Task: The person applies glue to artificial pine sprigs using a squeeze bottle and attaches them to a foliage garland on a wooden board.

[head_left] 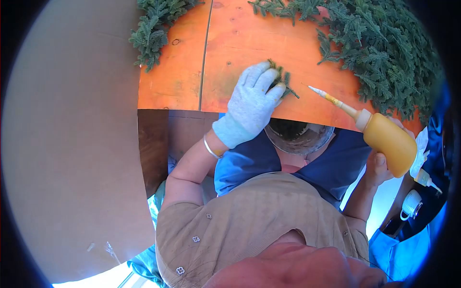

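Note:
My left hand (254,98), in a pale glove, rests on the orange wooden board (249,43) near its front edge. Its fingers are curled over a small green sprig (288,86), whose tips show beyond the fingertips. My bare right hand (382,165) is wrapped round a yellow squeeze bottle (390,144). The bottle lies tilted, and its long nozzle points up and left over the board, a short way to the right of the sprig.
Green branches are heaped at the board's right (389,53), with more at its upper left (156,33). A round bowl (300,134) sits below the front edge. A large brown panel (77,134) fills the left. A second small bottle (425,178) and a white cup (411,204) are at the right.

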`<state>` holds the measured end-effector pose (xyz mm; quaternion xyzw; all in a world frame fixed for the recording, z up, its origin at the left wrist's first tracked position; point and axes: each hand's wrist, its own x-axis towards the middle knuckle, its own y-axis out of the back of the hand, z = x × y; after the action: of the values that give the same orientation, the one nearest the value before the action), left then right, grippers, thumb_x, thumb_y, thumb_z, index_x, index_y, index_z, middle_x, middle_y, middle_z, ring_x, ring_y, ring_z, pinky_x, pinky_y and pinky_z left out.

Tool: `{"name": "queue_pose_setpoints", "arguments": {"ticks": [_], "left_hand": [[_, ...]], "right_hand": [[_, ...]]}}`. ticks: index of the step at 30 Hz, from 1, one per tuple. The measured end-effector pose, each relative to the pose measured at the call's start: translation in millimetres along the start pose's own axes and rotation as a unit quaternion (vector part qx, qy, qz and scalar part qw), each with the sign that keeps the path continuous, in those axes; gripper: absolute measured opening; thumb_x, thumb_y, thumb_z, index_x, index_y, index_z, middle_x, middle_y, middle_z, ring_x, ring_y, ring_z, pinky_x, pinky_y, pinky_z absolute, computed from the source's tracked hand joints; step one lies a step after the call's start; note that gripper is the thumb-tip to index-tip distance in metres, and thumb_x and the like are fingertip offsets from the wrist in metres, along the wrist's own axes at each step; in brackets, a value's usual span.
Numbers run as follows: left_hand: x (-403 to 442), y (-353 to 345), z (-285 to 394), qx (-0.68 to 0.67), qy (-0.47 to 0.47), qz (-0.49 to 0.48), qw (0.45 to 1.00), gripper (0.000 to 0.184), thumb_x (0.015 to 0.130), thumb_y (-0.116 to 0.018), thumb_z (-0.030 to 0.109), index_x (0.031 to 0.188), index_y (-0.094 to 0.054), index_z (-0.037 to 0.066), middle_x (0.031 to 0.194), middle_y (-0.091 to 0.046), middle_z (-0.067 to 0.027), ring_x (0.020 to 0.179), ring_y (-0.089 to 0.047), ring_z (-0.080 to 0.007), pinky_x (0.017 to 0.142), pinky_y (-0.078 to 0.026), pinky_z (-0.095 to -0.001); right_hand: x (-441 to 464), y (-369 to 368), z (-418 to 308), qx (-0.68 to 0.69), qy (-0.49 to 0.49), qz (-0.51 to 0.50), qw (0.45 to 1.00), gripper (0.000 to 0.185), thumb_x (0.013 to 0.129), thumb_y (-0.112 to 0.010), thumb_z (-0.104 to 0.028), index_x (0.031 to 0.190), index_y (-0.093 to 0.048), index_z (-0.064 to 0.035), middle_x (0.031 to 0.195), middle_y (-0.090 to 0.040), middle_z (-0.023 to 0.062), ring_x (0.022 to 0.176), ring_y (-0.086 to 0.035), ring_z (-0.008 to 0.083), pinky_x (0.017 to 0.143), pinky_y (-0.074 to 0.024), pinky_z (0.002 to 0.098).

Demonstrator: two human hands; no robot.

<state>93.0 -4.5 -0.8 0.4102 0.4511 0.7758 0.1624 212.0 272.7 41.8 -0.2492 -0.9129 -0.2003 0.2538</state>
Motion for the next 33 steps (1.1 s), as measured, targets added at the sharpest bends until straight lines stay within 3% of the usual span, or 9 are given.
{"name": "queue_pose_setpoints", "arguments": {"ticks": [6, 9, 18, 27, 33], "left_hand": [[-1, 19, -25, -0.108, -0.019, -0.119, 0.987, 0.045, 0.076, -0.069, 0.028, 0.117, -0.060, 0.013, 0.131, -0.046, -0.0223, 0.123, -0.041, -0.0453, 0.105, -0.034, -0.0530], [0, 23, -24, -0.081, -0.019, -0.136, 0.987, 0.047, 0.077, -0.068, 0.032, 0.120, -0.060, 0.014, 0.132, -0.045, -0.0235, 0.123, -0.041, -0.0458, 0.105, -0.033, -0.0543], [-3, 21, -28, -0.081, -0.019, -0.128, 0.988, 0.048, 0.077, -0.067, 0.037, 0.119, -0.060, 0.016, 0.132, -0.045, -0.0226, 0.122, -0.041, -0.0451, 0.105, -0.032, -0.0545], [-2, 22, -24, -0.049, -0.019, -0.140, 0.989, 0.050, 0.079, -0.065, 0.038, 0.121, -0.054, 0.013, 0.134, -0.046, -0.0208, 0.123, -0.042, -0.0421, 0.106, -0.030, -0.0551], [-4, 18, -24, -0.039, -0.025, -0.125, 0.991, 0.042, 0.082, -0.063, 0.034, 0.117, -0.057, 0.013, 0.134, -0.046, -0.0203, 0.122, -0.043, -0.0420, 0.106, -0.030, -0.0546]], "right_hand": [[3, -9, 1, 0.001, 0.014, -0.020, 1.000, 0.085, 0.071, -0.076, -0.053, 0.117, -0.043, 0.0100, 0.109, -0.058, 0.0236, 0.097, -0.059, 0.0298, 0.087, -0.0454, 0.0395], [8, -24, -2, 0.023, 0.025, -0.047, 0.998, 0.085, 0.071, -0.078, -0.048, 0.119, -0.038, 0.0090, 0.110, -0.057, 0.0247, 0.099, -0.059, 0.0315, 0.087, -0.0470, 0.0411], [16, -57, -1, 0.095, 0.074, -0.104, 0.987, 0.079, 0.071, -0.083, -0.023, 0.127, -0.030, -0.0008, 0.114, -0.055, 0.0282, 0.102, -0.059, 0.0323, 0.086, -0.0502, 0.0413], [14, -48, -7, 0.076, 0.052, -0.124, 0.988, 0.078, 0.070, -0.082, -0.018, 0.127, -0.032, -0.0009, 0.115, -0.055, 0.0273, 0.103, -0.059, 0.0314, 0.088, -0.0493, 0.0412], [10, -40, -11, 0.047, 0.051, -0.135, 0.988, 0.078, 0.070, -0.083, -0.018, 0.127, -0.032, -0.0010, 0.114, -0.055, 0.0265, 0.104, -0.059, 0.0313, 0.088, -0.0492, 0.0412]]}}
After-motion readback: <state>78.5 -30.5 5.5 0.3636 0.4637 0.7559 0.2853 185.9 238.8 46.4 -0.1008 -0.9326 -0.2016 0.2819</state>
